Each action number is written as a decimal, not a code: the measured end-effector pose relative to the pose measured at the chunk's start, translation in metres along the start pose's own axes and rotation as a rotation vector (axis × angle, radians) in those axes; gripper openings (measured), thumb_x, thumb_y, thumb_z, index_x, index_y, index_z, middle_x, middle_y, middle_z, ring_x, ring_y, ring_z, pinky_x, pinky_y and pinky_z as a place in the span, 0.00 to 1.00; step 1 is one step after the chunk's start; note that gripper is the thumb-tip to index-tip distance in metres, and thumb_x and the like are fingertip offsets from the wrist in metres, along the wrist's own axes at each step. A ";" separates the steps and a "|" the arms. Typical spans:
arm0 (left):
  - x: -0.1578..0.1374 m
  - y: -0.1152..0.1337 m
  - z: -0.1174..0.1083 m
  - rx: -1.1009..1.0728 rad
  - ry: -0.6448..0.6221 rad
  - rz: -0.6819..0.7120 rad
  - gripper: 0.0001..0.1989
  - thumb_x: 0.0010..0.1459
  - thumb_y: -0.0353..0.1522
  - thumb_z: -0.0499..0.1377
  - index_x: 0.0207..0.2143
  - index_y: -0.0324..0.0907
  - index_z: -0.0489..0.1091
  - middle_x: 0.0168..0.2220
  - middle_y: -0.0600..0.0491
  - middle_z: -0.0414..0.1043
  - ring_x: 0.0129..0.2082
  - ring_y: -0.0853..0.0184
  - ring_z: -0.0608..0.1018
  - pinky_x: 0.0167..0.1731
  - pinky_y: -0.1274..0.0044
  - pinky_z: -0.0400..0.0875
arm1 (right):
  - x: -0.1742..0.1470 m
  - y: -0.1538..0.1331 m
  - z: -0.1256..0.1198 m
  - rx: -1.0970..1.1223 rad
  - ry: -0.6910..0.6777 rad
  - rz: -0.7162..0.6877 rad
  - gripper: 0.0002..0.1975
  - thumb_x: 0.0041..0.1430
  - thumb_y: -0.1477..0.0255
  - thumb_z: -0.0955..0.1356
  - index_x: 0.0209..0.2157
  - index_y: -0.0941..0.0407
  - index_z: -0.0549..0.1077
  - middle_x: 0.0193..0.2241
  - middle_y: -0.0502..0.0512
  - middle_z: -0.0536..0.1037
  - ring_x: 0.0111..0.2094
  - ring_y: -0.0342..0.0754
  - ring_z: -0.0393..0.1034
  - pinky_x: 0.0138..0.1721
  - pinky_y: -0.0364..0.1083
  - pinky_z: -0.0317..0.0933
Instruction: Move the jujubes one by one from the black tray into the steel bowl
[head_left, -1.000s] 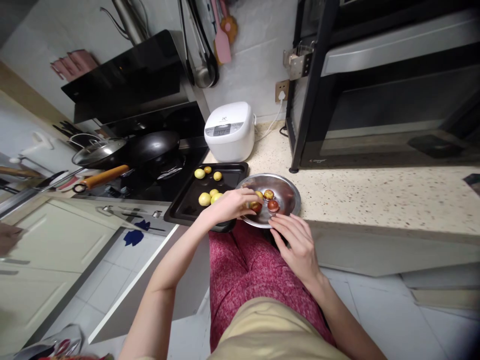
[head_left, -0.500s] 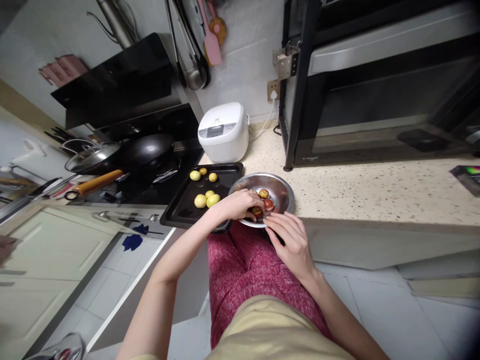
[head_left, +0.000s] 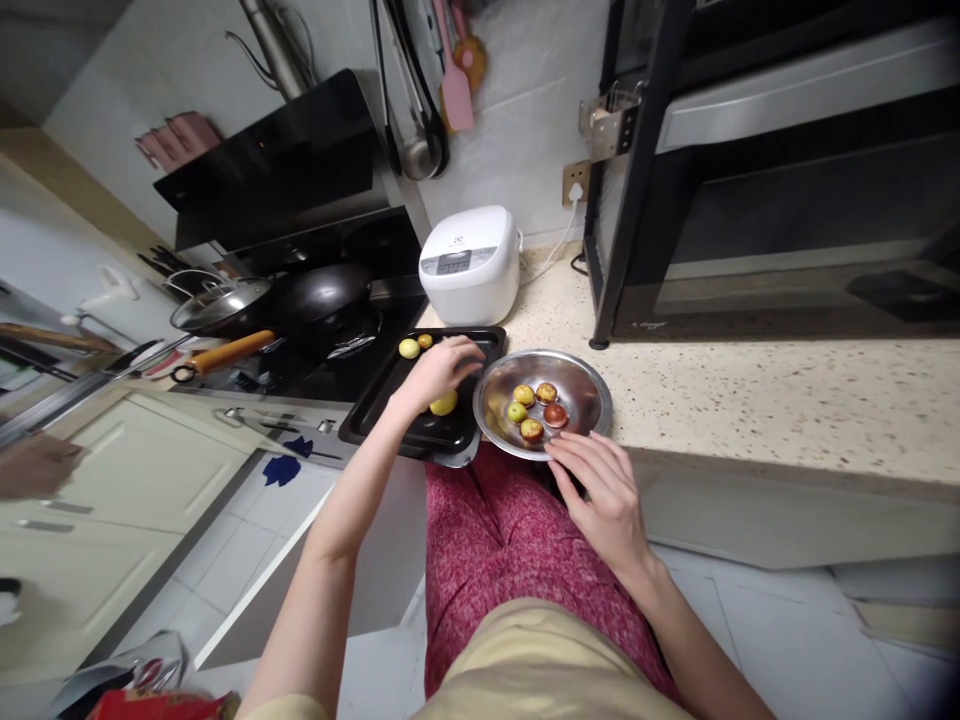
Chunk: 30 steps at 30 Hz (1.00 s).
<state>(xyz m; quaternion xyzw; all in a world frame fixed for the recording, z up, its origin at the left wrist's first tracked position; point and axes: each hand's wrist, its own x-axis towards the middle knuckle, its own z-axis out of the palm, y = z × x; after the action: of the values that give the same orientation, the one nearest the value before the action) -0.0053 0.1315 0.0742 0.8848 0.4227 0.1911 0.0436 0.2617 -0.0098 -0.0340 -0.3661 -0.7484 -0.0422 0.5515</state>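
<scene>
My left hand [head_left: 448, 372] hovers over the black baking tray [head_left: 375, 420], fingers apart, with nothing visible in it. It hides part of the tray. Yellow round fruits lie on the tray: one pale yellow fruit [head_left: 409, 348] at the back, another yellow fruit [head_left: 445, 404] under my wrist. To the right stands a shallow metal bowl [head_left: 589, 400] holding several small fruits, among them a reddish-brown fruit [head_left: 555, 415] and a greenish fruit [head_left: 517, 411]. My right hand [head_left: 600, 490] holds the bowl's near right rim, fingers over the edge and thumb below it.
Behind the tray sits a white rice cooker [head_left: 471, 265], plugged in at the wall. On the left are a stove with a dark wok [head_left: 322, 295] and a lidded pan [head_left: 221, 305]. A microwave on a black rack [head_left: 600, 250] stands at the right. Utensils hang above.
My left hand has left the bowl and moved left over the tray. More fruits in the bowl now show. My right hand stays at the bowl's rim. The view has shifted slightly.
</scene>
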 end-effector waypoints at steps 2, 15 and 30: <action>0.000 -0.029 -0.001 0.057 0.010 -0.142 0.12 0.66 0.29 0.59 0.50 0.40 0.76 0.53 0.43 0.75 0.54 0.56 0.78 0.57 0.65 0.72 | 0.000 0.000 0.000 0.005 0.001 0.004 0.14 0.65 0.82 0.70 0.49 0.56 0.77 0.45 0.56 0.85 0.48 0.51 0.80 0.59 0.57 0.67; 0.003 -0.086 0.013 0.027 -0.073 -0.331 0.08 0.60 0.26 0.60 0.42 0.38 0.77 0.44 0.45 0.77 0.44 0.60 0.79 0.50 0.68 0.74 | 0.001 0.001 0.001 -0.001 0.016 0.002 0.14 0.65 0.81 0.70 0.49 0.53 0.78 0.44 0.55 0.85 0.47 0.51 0.80 0.57 0.58 0.68; -0.003 -0.005 0.008 -0.171 0.066 -0.111 0.10 0.62 0.33 0.63 0.46 0.41 0.70 0.46 0.47 0.74 0.45 0.60 0.78 0.39 0.73 0.78 | 0.001 -0.002 0.001 0.002 0.001 0.035 0.15 0.67 0.79 0.69 0.50 0.51 0.79 0.44 0.54 0.85 0.48 0.51 0.80 0.58 0.58 0.68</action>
<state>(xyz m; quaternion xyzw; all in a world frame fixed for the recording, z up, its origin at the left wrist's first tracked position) -0.0079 0.1327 0.0651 0.8463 0.4545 0.2527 0.1157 0.2599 -0.0104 -0.0330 -0.3787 -0.7415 -0.0321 0.5530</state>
